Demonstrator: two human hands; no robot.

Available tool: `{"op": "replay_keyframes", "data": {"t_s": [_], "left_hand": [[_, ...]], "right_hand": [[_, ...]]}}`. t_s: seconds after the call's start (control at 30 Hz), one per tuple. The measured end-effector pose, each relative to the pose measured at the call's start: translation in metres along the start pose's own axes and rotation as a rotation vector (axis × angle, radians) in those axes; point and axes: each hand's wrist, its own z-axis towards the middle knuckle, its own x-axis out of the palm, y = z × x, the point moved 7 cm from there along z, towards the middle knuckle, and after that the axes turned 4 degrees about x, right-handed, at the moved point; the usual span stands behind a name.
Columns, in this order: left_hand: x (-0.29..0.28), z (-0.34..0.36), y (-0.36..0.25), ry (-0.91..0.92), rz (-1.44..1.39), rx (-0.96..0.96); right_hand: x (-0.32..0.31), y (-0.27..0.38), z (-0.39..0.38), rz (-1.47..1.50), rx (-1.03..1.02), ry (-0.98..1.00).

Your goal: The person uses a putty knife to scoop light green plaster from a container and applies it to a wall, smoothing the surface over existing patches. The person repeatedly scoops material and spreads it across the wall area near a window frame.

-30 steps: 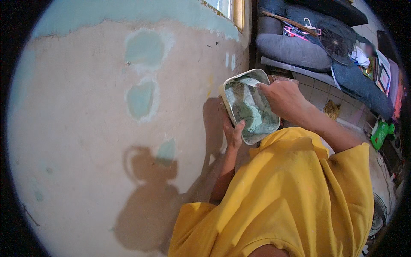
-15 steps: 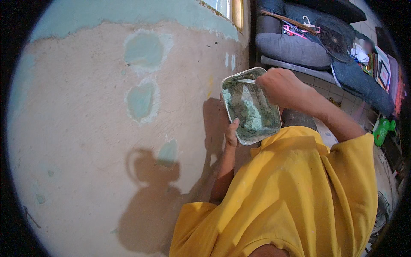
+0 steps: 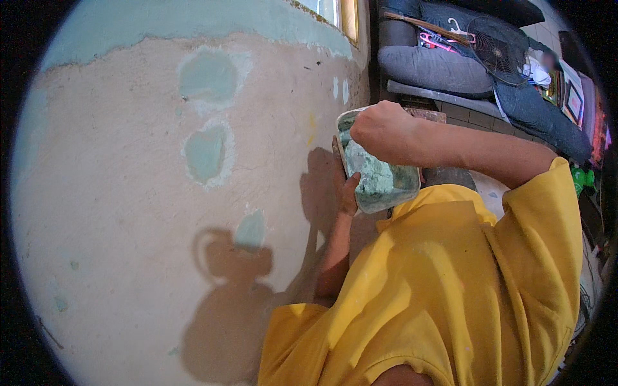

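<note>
My left hand (image 3: 348,191) is closed around the left side of a rectangular tub (image 3: 407,197), thumb over the rim. Inside the tub lies pale green paste (image 3: 375,175), with more of it smeared on the walls. Over the tub's far end is my right hand (image 3: 384,132), closed in a fist. Whatever it grips is hidden beneath the fingers. Beyond its wrist shows a flat, stained, brownish piece (image 3: 428,116); whether the fist holds it I cannot tell.
A bare plaster wall (image 3: 129,193) with pale green patches (image 3: 208,151) rises close on my left. At the far right stands a dark sofa (image 3: 444,67) bearing a fan (image 3: 492,51), a broom (image 3: 428,26) and hangers (image 3: 438,43). A green container (image 3: 582,179) is at the right.
My right fist has moved left and turned over the tub, covering its far end. The paste appears gathered into a larger lump. The whitish strip beside the fist is out of sight.
</note>
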Motion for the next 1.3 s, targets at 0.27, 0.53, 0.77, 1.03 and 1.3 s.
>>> {"op": "replay_keyframes", "data": {"t_s": [0.27,0.53,0.77,1.03,1.3], "left_hand": [[-0.003,-0.010,0.005,-0.023,-0.114,-0.103],[0.009,-0.003,-0.019,0.019,0.247,0.100],[-0.033,-0.005,0.066,-0.110,-0.207,0.057],[0.015,0.004,-0.026,0.113,0.083,0.194],[-0.009,0.004,0.025,0.145,-0.011,-0.151]], "right_hand": [[-0.015,-0.025,-0.003,0.020,0.138,-0.101],[-0.003,0.016,-0.009,0.018,0.014,-0.085],[-0.024,-0.031,-0.011,0.047,0.115,0.052],[-0.021,-0.080,0.015,0.007,0.197,0.288],[-0.034,-0.054,0.030,0.046,0.109,0.302]]}}
